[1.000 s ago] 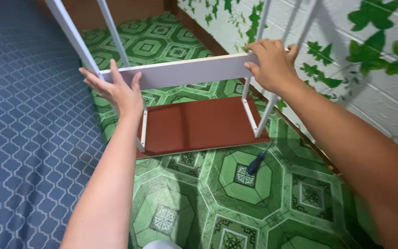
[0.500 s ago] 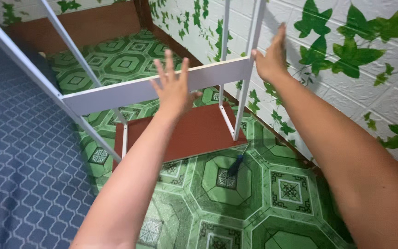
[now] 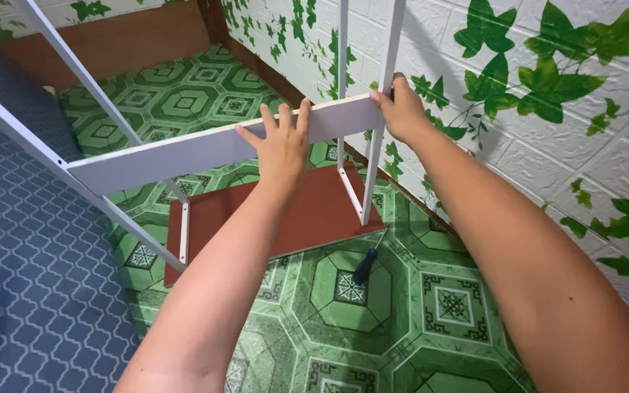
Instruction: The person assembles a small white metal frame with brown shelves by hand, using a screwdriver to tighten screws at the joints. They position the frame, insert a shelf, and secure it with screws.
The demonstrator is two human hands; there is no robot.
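Observation:
A white metal frame stands on the floor with a white crossrail (image 3: 183, 154) at the top and thin white legs (image 3: 370, 175). A brown board (image 3: 314, 215) sits low inside the frame. My left hand (image 3: 282, 142) lies flat against the crossrail near its right half, fingers spread and pointing up. My right hand (image 3: 402, 109) is closed around the right end of the rail where it meets a leg.
A dark-handled screwdriver (image 3: 364, 266) lies on the green patterned tile floor (image 3: 445, 306) just in front of the board. A blue patterned rug (image 3: 23, 276) covers the left side. A white brick-look wall with ivy leaves (image 3: 547, 109) runs close along the right.
My left hand has slid right along the crossrail toward my right hand. My right hand went from a flat open palm on the leg to a grip on the corner.

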